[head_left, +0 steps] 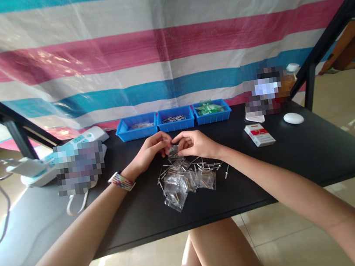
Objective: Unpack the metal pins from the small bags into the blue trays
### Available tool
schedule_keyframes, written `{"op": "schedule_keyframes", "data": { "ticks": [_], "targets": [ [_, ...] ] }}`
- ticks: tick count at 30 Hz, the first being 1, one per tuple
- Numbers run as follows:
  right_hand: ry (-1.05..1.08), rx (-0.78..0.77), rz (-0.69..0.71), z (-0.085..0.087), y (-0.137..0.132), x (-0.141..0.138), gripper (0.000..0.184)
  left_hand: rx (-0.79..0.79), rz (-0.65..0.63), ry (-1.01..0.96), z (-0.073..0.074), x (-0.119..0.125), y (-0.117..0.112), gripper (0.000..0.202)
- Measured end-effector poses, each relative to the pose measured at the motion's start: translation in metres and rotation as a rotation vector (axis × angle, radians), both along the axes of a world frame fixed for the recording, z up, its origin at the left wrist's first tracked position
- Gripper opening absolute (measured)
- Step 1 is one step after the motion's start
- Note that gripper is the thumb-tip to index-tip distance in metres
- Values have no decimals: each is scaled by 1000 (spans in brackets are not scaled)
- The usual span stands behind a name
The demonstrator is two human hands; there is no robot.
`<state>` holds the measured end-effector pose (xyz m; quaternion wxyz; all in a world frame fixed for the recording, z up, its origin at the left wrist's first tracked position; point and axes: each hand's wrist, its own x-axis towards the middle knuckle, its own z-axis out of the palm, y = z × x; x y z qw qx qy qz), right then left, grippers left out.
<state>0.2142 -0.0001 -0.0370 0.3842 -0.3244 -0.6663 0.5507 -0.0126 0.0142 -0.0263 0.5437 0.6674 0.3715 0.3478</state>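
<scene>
Between my two hands is a small clear plastic bag (173,152), pinched near its upper edge. My left hand (155,148) grips it from the left with the fingers closed. From the other side my right hand (195,143) holds it too, thumb and fingers curled together. What the bag contains is too small to make out. Just below lies a pile of filled clear bags (179,183), several of them with small metal pieces inside. Loose rivets (209,166) with thin silver pins are scattered around the pile on the black table (136,218).
Three blue bins stand in a row behind my hands: the left bin (137,132), the middle bin (176,124) with metal pins, the right bin (213,117) with green packets. A power strip (34,175) lies left; a cigarette box (259,134) and white mouse-shaped object (293,118) right.
</scene>
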Motion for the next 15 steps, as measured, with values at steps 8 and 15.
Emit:
{"op": "schedule_keyframes", "data": {
  "ticks": [8,15],
  "targets": [
    [121,-86,-162,2,2,0,33,58,-25,51,7,5,-5,40],
    [92,-52,-135,0,2,0,25,107,22,78,4,5,-5,41]
  ]
}}
